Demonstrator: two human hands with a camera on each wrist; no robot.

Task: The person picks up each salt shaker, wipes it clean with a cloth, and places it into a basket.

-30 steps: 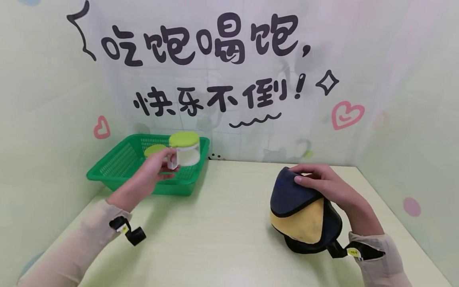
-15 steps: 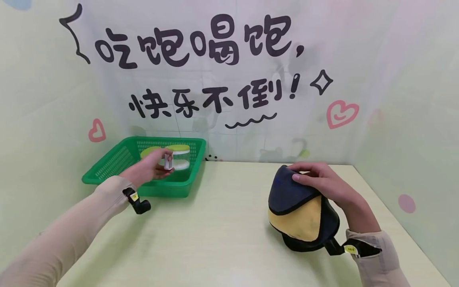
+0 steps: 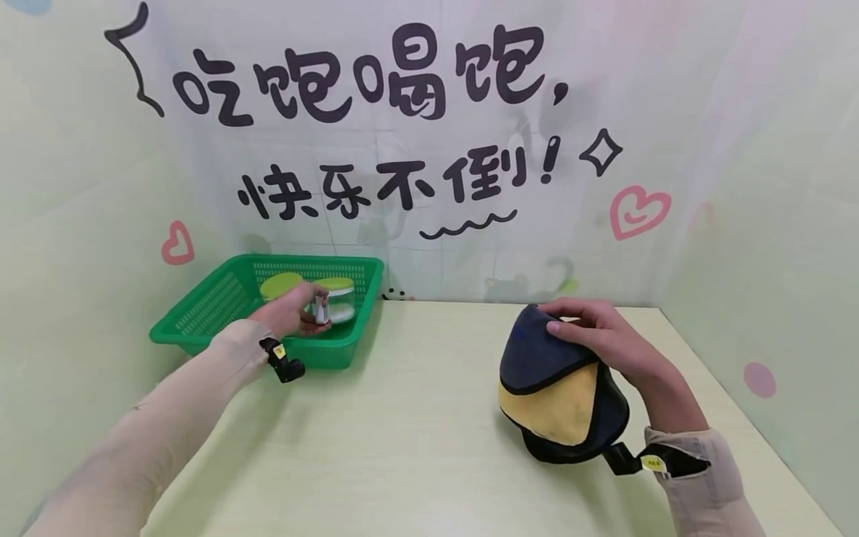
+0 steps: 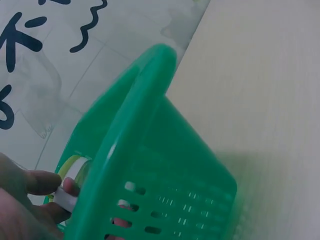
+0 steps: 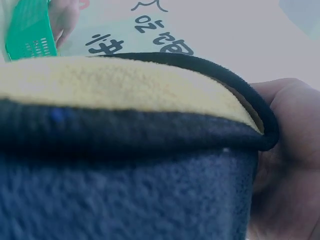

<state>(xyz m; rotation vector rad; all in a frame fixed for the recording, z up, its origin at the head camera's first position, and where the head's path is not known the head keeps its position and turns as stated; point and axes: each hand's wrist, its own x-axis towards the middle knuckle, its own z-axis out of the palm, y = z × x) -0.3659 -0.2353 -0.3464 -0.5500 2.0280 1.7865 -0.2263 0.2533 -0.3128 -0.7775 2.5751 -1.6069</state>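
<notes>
At the back left, my left hand reaches over the front rim of a green plastic basket. Its fingers pinch the white handle of a clear jar with a yellow-green lid, which is low inside the basket. A second yellow-green lid shows to its left, mostly behind the hand. On the right, my right hand grips the top of a navy and yellow soft fabric piece with black edging. In the right wrist view, that fabric covers much of the picture; what is under it is hidden.
The pale table runs between the basket and the fabric. A printed wall sheet stands behind the table, and side walls rise at left and right.
My left hand has lowered the jar from above the basket's rim down into it, the forearm reaching further forward. My right hand stays on the fabric with little movement.
</notes>
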